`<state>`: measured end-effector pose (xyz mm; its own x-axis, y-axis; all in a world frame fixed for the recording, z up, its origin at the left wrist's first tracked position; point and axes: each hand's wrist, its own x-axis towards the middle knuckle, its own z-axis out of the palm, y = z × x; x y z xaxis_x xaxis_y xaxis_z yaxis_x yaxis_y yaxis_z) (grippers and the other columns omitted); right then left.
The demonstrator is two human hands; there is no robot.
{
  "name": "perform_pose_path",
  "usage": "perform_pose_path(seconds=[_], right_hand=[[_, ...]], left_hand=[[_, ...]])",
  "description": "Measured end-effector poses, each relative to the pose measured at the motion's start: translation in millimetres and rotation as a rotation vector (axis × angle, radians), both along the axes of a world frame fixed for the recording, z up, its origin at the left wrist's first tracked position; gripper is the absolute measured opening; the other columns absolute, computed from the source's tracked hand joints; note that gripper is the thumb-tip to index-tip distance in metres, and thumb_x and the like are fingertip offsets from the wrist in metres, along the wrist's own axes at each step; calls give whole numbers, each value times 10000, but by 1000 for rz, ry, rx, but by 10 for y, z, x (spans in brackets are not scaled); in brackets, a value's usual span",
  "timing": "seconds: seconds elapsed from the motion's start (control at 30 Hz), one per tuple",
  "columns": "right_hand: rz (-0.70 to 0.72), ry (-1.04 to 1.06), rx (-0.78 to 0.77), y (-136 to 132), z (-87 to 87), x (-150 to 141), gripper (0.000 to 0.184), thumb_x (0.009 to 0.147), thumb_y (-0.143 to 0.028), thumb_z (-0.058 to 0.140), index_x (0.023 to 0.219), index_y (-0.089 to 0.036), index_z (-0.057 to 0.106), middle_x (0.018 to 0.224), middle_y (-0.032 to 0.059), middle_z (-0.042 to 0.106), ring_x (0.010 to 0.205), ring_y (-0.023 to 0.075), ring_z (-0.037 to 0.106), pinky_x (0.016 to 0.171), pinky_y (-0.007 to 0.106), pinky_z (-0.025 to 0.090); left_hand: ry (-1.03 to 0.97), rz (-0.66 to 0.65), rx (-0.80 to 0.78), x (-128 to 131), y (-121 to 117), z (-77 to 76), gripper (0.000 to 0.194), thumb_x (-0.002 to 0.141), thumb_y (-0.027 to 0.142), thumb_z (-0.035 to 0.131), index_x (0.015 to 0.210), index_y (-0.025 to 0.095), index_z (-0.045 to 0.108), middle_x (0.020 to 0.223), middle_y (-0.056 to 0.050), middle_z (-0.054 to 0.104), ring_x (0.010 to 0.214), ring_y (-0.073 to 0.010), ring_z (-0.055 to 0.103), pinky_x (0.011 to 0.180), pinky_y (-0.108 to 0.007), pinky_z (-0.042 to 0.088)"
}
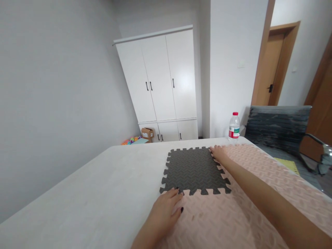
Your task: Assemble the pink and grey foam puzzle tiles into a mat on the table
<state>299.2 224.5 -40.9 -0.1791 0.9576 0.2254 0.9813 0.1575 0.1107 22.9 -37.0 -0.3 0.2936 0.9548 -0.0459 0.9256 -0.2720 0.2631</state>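
A dark grey interlocking foam tile (193, 169) lies flat on the white table (103, 186), joined by its toothed edges to pink foam tiles (259, 180) on its right and near sides. My left hand (166, 209) rests flat on the near pink tile, fingers stretched to the grey tile's near left corner. My right hand (219, 153) reaches across the pink tile and presses flat at the grey tile's far right corner. Neither hand holds anything.
A water bottle (234, 127) with a red cap stands at the table's far edge. A dark chair (280, 128) is at the right. A white wardrobe (163, 83), a small cardboard box (147, 133) and coloured toys (129, 140) are beyond the table.
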Motion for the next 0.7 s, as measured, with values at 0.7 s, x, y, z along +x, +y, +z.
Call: perform_pose_path(seconds=[0.7], right_hand=[[695,255,-309,-2311,279,-143,503,900,-436,379,1326,-187,474,1260,120,569,1150,250,519,976,420,364]], left_hand=[[-166,-57,130,-116,1,-135,400,825,281,459,1191,225,612,1287,-53,588,1194,-197,519,1049,-344,370]])
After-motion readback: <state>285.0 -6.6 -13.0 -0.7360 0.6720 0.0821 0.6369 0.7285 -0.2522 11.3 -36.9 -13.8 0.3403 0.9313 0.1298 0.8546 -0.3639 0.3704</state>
